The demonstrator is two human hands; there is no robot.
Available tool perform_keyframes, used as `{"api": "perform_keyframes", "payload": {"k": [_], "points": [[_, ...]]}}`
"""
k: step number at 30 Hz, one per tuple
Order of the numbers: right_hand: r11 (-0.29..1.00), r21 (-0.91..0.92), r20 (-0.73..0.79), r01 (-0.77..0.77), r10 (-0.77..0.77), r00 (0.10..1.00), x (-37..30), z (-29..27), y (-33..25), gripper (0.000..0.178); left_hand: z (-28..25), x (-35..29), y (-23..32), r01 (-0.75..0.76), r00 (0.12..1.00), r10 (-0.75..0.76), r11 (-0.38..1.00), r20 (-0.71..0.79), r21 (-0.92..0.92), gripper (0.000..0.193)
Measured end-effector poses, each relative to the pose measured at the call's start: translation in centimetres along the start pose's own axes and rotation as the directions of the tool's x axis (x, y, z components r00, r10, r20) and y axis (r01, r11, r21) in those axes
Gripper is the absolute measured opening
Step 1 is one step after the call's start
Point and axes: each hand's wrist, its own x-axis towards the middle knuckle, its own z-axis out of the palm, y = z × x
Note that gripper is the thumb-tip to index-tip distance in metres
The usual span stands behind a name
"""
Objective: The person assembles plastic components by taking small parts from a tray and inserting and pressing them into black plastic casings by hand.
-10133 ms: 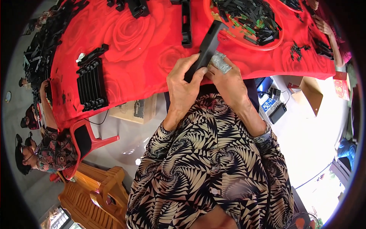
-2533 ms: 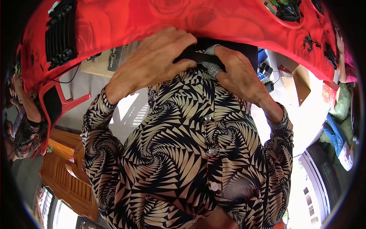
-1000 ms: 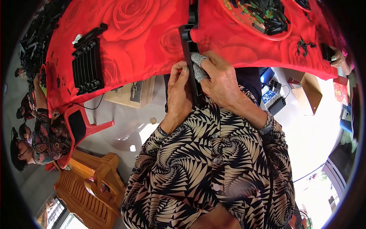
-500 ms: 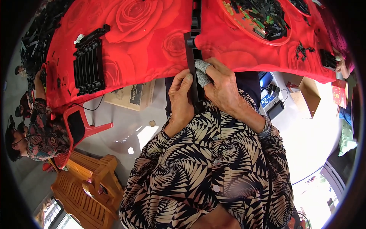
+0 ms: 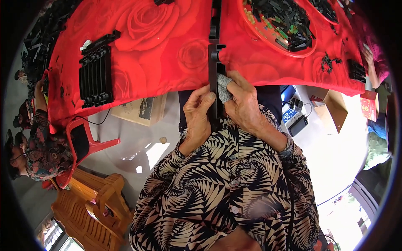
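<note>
A long, narrow black plastic strip [image 5: 213, 62] stands almost straight away from my body, over the near edge of the red-covered table [image 5: 167, 62]. My left hand [image 5: 198, 112] pinches its left side between thumb and fingers. On the other side my right hand [image 5: 245, 100] is closed against the strip, with grey fabric finger covers [image 5: 224, 87] on some fingers. The strip's near end runs down between my hands toward my patterned shirt and is partly hidden. Just beyond its far end, more black plastic pieces [image 5: 215, 31] lie in line with it.
At left lies a row of black strips [image 5: 95, 77]. A red tray [image 5: 307, 55] of small black parts stands far right, near a black stack [image 5: 356, 70] and a co-worker's hand [image 5: 368, 54]. Another person [image 5: 46, 154] sits left by a red chair [image 5: 98, 145]. Cardboard boxes [image 5: 333, 111] are below.
The black strip has turned from a slight leftward tilt to nearly straight, still between my hands. The co-worker's hand at right has lifted away from the black stack. The whole view has shifted slightly.
</note>
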Motion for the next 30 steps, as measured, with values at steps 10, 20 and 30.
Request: {"api": "perform_keyframes", "payload": {"k": [10,20,30], "points": [[0.992,0.121,-0.019,-0.043,0.045,0.999,-0.4,0.3,0.3,0.04,0.5,-0.1,0.5,0.01,1.0,-0.01,1.0,-0.013,0.012,0.024],[0.994,0.104,-0.006,-0.024,0.025,1.0,-0.9,-0.5,1.0,0.037,-0.6,0.2,-0.5,0.036,0.999,-0.034,0.996,-0.025,0.084,0.026],[0.998,0.023,-0.036,0.054,-0.053,0.998,-1.3,0.0,1.1,0.04,-0.2,0.3,-0.1,0.032,0.999,-0.032,0.999,0.008,0.042,0.023]]}}
